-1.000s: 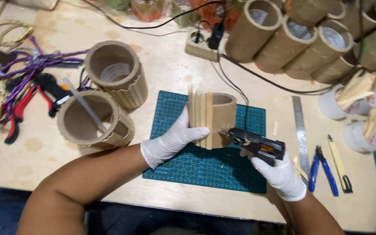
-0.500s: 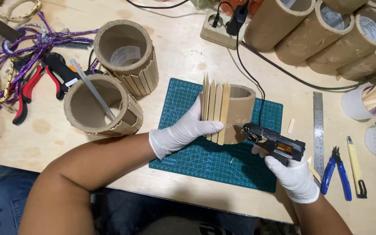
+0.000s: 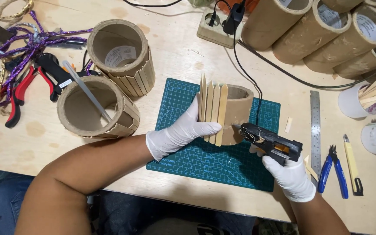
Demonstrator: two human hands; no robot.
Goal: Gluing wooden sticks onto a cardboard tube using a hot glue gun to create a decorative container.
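A cardboard tube (image 3: 239,111) stands on a green cutting mat (image 3: 209,161), with several pointed wooden sticks (image 3: 213,109) glued upright on its left side. My left hand (image 3: 179,132), in a white glove, presses against those sticks and steadies the tube. In my right hand (image 3: 290,176), also gloved, is a black glue gun (image 3: 268,140); its nozzle touches the tube's front just right of the sticks. The gun's black cable (image 3: 257,93) runs up to a power strip (image 3: 216,26).
Two stick-clad tubes (image 3: 109,82) stand at left, one with a glue stick inside. Purple cord and red pliers (image 3: 20,87) lie far left. Bare tubes (image 3: 323,30) are stacked top right. A steel ruler (image 3: 315,130), blue pliers (image 3: 329,172), a yellow cutter (image 3: 351,163) and cups of sticks (image 3: 370,98) sit right.
The view has shifted slightly, so everything appears a little lower and to the right. My hands keep the same hold; the glue gun nozzle stays at the tube.
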